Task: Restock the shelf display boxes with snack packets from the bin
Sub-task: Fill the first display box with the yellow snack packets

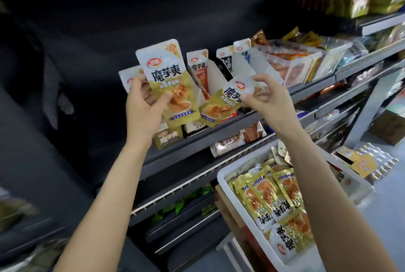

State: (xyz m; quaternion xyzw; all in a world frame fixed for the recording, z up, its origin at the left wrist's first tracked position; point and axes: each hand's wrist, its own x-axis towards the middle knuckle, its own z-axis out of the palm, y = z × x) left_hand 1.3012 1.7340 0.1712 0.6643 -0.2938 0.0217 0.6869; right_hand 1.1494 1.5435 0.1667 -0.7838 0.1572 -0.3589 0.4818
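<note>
The left hand [142,105] grips an upright gold-and-white snack packet [169,79], thumb across its front and fingers curled behind, with at least one more packet held behind it. The right hand [260,94] pinches the white top of a second gold packet [221,105], which hangs tilted with its printed face toward the camera. Both packets are held just in front of the display boxes [214,74] at the front edge of a dark grey shelf [197,142].

In those cardboard boxes more packets stand upright: a red one [198,68] and a black-and-white one [225,61] behind the hands, and a gold box front [167,138] below the left hand at the shelf's front edge. Further right along the same shelf sits a clear plastic tub [291,61] of orange-red snacks.

The white bin [232,197] is at the lower right, beside the right forearm, and holds many gold packets [271,193] lying flat and overlapping.

The shelving runs in several tiers toward the upper right corner, with blurred mixed goods on each. The tier below the working shelf carries brown-and-white packs [236,140], and lower down are green-wrapped items [182,203]. The left side of the view is dark and blurred. A pale floor [381,210] shows at the right edge, beyond the bin.
</note>
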